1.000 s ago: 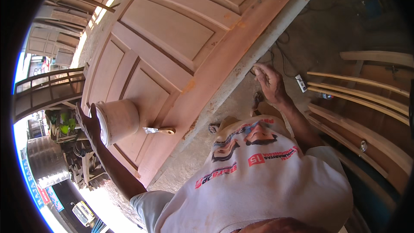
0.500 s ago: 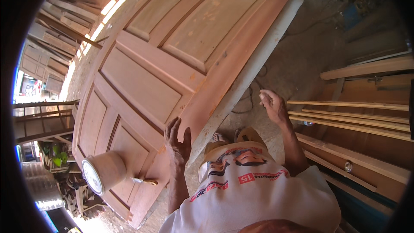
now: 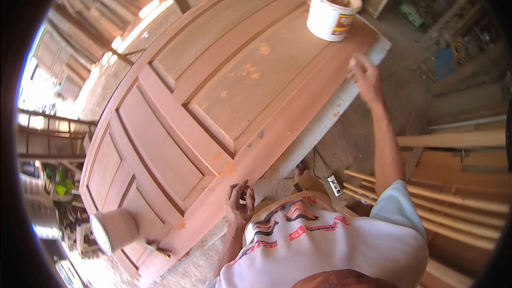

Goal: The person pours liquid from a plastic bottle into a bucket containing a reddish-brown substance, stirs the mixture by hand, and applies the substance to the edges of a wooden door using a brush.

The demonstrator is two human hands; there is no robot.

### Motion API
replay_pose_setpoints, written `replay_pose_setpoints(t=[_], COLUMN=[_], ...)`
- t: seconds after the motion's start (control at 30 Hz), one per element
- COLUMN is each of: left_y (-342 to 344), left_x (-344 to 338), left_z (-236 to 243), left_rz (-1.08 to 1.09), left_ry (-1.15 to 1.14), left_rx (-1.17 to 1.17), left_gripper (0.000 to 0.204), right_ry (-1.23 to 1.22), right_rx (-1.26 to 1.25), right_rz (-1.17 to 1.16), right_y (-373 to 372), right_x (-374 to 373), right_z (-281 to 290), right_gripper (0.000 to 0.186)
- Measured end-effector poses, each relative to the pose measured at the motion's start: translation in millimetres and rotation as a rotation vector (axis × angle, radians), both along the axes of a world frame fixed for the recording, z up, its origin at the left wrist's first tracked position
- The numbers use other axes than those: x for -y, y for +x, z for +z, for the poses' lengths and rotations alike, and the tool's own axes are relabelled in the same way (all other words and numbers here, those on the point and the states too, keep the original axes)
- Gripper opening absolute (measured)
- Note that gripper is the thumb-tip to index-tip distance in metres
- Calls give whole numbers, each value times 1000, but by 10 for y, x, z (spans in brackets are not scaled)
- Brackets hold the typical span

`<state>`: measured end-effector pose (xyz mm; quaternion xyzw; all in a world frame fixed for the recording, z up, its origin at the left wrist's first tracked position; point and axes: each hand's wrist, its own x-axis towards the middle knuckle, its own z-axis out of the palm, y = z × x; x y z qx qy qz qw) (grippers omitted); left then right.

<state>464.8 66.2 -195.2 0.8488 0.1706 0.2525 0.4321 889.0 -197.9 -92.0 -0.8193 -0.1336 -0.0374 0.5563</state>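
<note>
Fingers of the right hand (image 3: 365, 77) spread loosely over the near edge of the wooden door (image 3: 213, 101), close to its corner, and grasp nothing; whether the fingertips actually press the wood or hover just above it cannot be told. Just beyond those fingers, toward the far end of the door, a white bucket (image 3: 333, 10) stands upright on the wood, open at the top, with brownish filler inside. The left hand (image 3: 240, 205) is held up near the chest, its fingers half curled and apart, holding nothing and touching nothing; the door's long edge runs just beyond its fingertips. The door itself lies flat as a large panelled slab of reddish-brown wood, with pale orange patches scattered on the panel between the two hands and more along the edge near the left fingers. Well to the left of the left hand, past the door's lower panels, a second bucket (image 3: 113, 229) lies tipped on its side at the door's corner, its white rim facing outward, with a small tool (image 3: 158, 250) beside it on the wood. Below the right forearm, on the dusty floor, sits a white power strip (image 3: 334, 185) with its cord, and to the right of that arm long wooden strips (image 3: 453, 202) lie stacked.
</note>
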Motion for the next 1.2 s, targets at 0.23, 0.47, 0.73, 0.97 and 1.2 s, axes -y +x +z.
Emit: replay_pose_setpoints(t=[0.23,0.47,0.73,0.97,1.2], left_y=[93,267,-424,-2125,-3549], left_x=[50,107,516,1420,1452], left_z=[-139,83,210,-62,65], left_rz=[232,353,500,694,850], left_ry=[70,-42,-40,-345,-455], left_rx=[-17,-21,61,47,225], left_gripper=[23,24,21,37,57], right_ry=[-91,-387,-566,-521,-151], right_rx=[-371,-221,48,40,102], right_rz=[-228,56,107,514,1193], right_y=[3279,4508,2739,-265,-3089], right_x=[541,762,334,-182,-1124], right_z=[316,235,682,1571,1258], right_gripper=[82,36,57,59,50])
